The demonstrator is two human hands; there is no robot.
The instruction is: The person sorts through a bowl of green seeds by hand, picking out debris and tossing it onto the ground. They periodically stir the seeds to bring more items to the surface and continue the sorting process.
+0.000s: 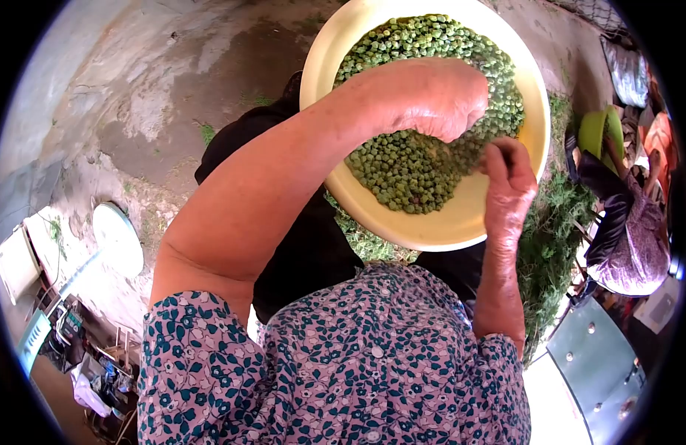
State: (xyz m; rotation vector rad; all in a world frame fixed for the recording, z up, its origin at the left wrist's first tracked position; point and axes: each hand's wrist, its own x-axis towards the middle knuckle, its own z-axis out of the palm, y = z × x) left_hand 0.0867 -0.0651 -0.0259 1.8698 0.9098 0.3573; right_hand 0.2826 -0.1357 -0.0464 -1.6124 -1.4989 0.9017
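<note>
Left grip point(450, 100) curls above the upward-facing basin point(465, 219).

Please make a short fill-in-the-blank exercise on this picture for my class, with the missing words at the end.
1. The wide basin is coloured pale ____.
2. The small round pieces inside it are mostly coloured ____.
3. Compared with the left hand, the right hand is nearer the picture's ____ edge (left or right).
4. The shirt has a print of leaves and ____.

Missing words: yellow; green; right; flowers.

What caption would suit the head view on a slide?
Left hand and right hand over a yellow basin of small green pieces.
</note>
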